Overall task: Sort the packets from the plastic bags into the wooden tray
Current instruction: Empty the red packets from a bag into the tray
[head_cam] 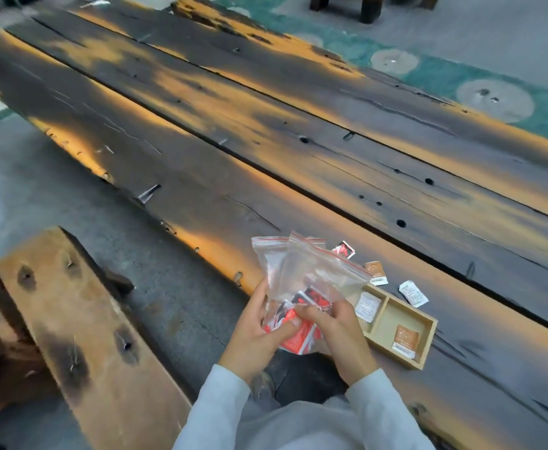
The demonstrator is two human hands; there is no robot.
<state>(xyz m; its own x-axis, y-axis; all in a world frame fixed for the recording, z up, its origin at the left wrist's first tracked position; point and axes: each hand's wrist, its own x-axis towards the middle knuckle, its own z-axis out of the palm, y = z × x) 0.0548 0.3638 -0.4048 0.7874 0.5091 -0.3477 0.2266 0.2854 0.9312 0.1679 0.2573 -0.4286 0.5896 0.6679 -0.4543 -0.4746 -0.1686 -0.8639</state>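
The pale sleeves (220,404) lead to the risk: red packets (302,332) sit bunched low in the plastic bags (305,271), so a hasty tug could spill them mixed across the table (298,141). The left hand (259,332) grips the plastic bags from below, fingers curled. The right hand (337,329) pinches them over the packets. Just right stands the wooden tray (425,345), with a white packet (367,306) and an orange packet (405,340) in separate compartments.

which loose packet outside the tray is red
The red packet farthest from the wooden tray; the orange packet and white packet lie nearer it.
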